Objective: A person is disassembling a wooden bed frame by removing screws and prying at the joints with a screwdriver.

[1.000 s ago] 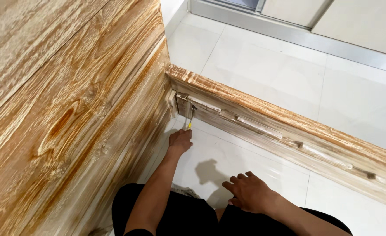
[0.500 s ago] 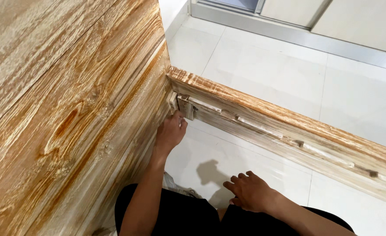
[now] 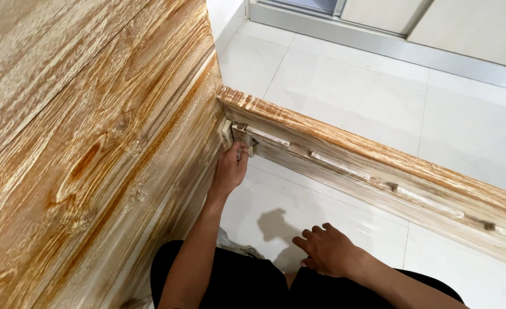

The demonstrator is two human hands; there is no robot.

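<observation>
From the head camera, looking down, the left hand (image 3: 230,170) reaches forward into the inside corner where a tall wooden panel (image 3: 87,143) on the left meets a low wooden rail (image 3: 379,166) that runs off to the right. The fingers are curled closed around a small tool (image 3: 246,151); only a short yellowish and metal bit of it shows past the fingertips, so its kind is hard to tell. The tip of the tool sits against a small metal bracket (image 3: 240,133) fixed at the very corner, on the inner face of the rail, just below its top edge.

The right hand (image 3: 328,250) is well apart from the corner, lower in the picture and near the person's knee. It is open, palm down, fingers loosely spread, and holds nothing; whether it touches the white tile floor (image 3: 344,97) or only hovers over it cannot be told. Its shadow lies on the tile just to its left.

Both panel and rail have a streaked brown and whitish grain. Small blocks and slots line the rail's inner face. The person's black trousers (image 3: 230,280) fill the bottom edge.
</observation>
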